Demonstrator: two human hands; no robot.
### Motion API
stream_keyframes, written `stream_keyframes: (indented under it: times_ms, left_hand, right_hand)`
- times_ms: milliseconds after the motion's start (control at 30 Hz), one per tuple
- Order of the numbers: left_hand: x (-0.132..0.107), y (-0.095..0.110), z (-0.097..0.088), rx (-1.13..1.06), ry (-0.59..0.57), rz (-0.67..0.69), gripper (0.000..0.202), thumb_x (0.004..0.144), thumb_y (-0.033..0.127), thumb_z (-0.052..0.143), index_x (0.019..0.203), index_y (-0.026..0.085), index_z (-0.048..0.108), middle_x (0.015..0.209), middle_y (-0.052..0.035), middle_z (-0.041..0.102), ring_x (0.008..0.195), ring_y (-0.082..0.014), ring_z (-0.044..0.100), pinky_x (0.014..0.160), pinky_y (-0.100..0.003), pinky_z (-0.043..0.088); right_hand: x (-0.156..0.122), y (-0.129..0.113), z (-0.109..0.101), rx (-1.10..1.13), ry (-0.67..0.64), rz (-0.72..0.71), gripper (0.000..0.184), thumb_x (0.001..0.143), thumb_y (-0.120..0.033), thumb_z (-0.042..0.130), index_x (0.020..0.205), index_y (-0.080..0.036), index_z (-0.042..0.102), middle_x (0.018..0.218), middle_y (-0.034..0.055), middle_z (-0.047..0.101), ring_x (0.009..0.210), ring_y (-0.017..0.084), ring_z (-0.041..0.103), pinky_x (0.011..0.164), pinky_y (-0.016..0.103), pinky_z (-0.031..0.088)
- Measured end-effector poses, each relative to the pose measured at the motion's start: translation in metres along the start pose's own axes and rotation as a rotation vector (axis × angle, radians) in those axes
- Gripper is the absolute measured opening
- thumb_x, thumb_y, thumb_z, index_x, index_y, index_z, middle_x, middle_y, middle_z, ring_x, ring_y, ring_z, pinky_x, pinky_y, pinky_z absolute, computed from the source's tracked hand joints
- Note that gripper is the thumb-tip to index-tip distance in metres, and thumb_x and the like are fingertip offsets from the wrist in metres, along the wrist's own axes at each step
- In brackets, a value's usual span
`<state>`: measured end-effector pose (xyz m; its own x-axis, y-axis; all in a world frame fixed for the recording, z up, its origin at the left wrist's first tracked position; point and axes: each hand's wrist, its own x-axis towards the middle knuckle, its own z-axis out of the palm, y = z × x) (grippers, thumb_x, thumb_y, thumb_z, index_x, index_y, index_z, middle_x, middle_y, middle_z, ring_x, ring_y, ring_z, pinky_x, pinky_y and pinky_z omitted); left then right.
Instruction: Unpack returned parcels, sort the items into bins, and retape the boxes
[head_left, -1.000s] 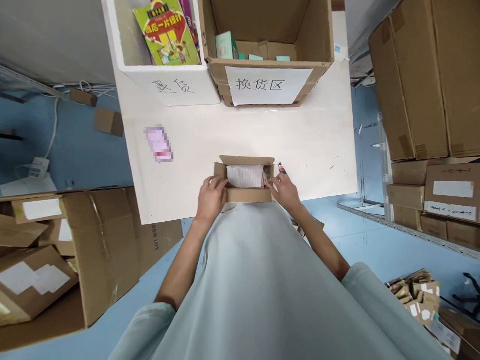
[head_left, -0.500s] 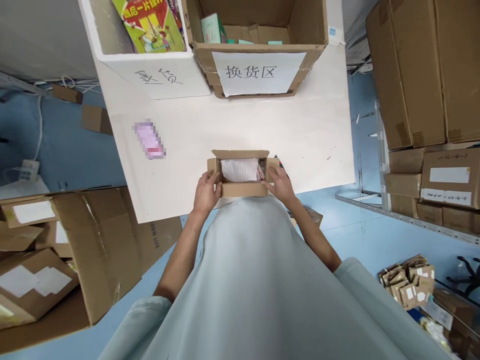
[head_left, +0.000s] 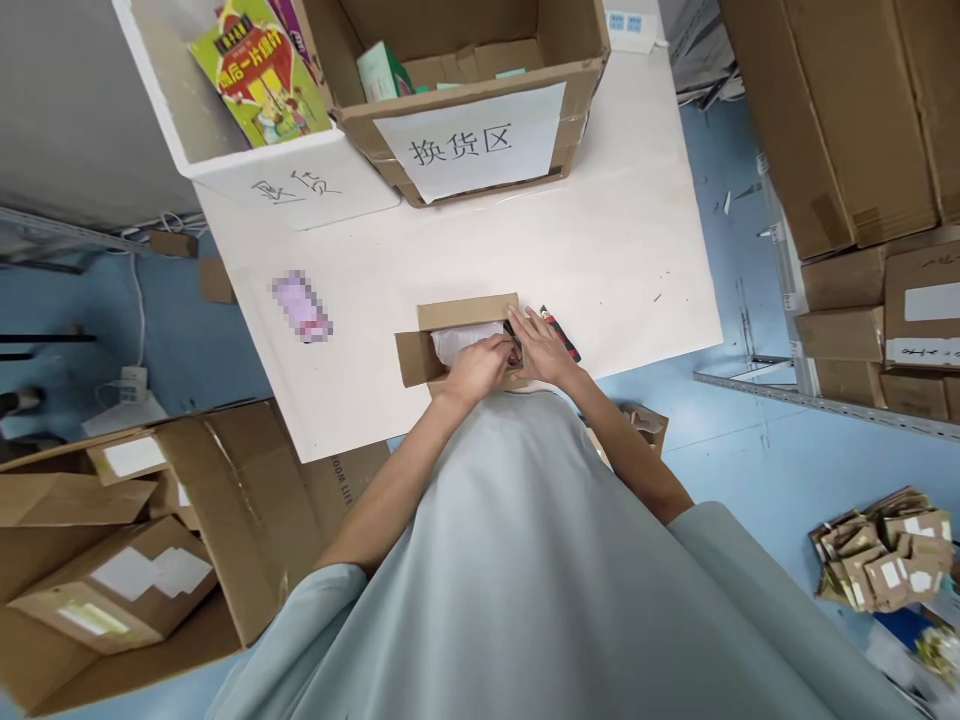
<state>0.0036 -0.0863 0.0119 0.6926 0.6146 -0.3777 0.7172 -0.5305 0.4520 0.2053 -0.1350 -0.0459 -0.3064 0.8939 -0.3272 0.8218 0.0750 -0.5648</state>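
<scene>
A small open cardboard box [head_left: 420, 355] sits at the near edge of the white table [head_left: 622, 270]. Inside it lies a white wrapped packet [head_left: 456, 340]. My left hand [head_left: 478, 368] reaches into the box from the near side, its fingers curled on the packet's right end. My right hand [head_left: 541, 348] rests against the box's right side, fingers stretched out and together, pressing on the right flap. A red and black cutter [head_left: 564, 336] lies on the table just right of my right hand.
At the table's back stand a white foam bin [head_left: 300, 185] holding a colourful booklet [head_left: 255, 75] and a labelled cardboard box [head_left: 480, 140]. A blurred pink item [head_left: 301, 308] lies left of the small box. Cardboard boxes fill the floor left [head_left: 150, 540] and shelves right [head_left: 862, 150].
My left hand left the box's left side and moved right into the box onto the packet. My right hand shifted slightly on the right flap. The view swung and tilted.
</scene>
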Motion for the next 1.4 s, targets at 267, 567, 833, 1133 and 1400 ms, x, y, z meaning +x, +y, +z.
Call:
stream_keyframes:
  times_ms: [267, 567, 833, 1133, 1400]
  left_hand:
    - [0.053, 0.020, 0.010, 0.255, -0.194, -0.089, 0.052, 0.105, 0.003, 0.053, 0.153, 0.006, 0.072, 0.148, -0.0298, 0.070, 0.116, -0.0377, 0.080, 0.095, -0.045, 0.064]
    - [0.029, 0.010, -0.007, 0.321, -0.218, -0.138, 0.036, 0.103, 0.004, 0.053, 0.110, 0.010, 0.088, 0.139, -0.0274, 0.070, 0.120, -0.0407, 0.074, 0.087, -0.046, 0.060]
    - [-0.016, -0.005, -0.054, 0.226, 0.061, -0.255, 0.041, 0.108, 0.010, 0.051, 0.118, 0.022, 0.089, 0.132, -0.0156, 0.076, 0.114, -0.0333, 0.072, 0.079, -0.041, 0.058]
    - [-0.059, -0.010, -0.094, -0.312, 0.425, -0.304, 0.016, 0.101, 0.034, 0.078, 0.102, 0.029, 0.093, 0.101, -0.0074, 0.079, 0.102, -0.0295, 0.069, 0.092, -0.042, 0.061]
    - [-0.086, -0.034, -0.099, -0.992, 0.684, -0.374, 0.052, 0.070, 0.070, 0.101, 0.084, 0.022, 0.087, 0.089, -0.0052, 0.076, 0.082, -0.0222, 0.070, 0.077, -0.036, 0.061]
  right_hand:
    - [0.005, 0.007, 0.008, 0.074, 0.023, -0.022, 0.143, 0.079, -0.034, 0.101, 0.190, -0.019, 0.012, 0.196, 0.0166, 0.018, 0.182, 0.045, 0.015, 0.146, 0.061, 0.022]
    - [0.004, 0.009, 0.007, 0.078, 0.012, -0.038, 0.146, 0.079, -0.033, 0.103, 0.191, -0.021, 0.009, 0.196, 0.0168, 0.017, 0.181, 0.045, 0.018, 0.146, 0.059, 0.022]
    - [0.010, 0.013, -0.002, 0.156, -0.012, -0.038, 0.150, 0.075, -0.041, 0.108, 0.190, -0.020, 0.014, 0.194, 0.0219, 0.021, 0.182, 0.042, 0.020, 0.146, 0.058, 0.023]
    - [-0.002, 0.009, -0.033, 0.488, 0.166, 0.054, 0.112, 0.089, -0.055, 0.095, 0.183, -0.027, 0.041, 0.184, 0.0176, 0.049, 0.172, 0.038, 0.043, 0.141, 0.060, 0.037]
    - [-0.014, -0.037, -0.054, 0.859, 0.373, 0.109, 0.091, 0.091, -0.067, 0.085, 0.168, -0.025, 0.059, 0.166, 0.0175, 0.069, 0.156, 0.036, 0.065, 0.130, 0.056, 0.055]
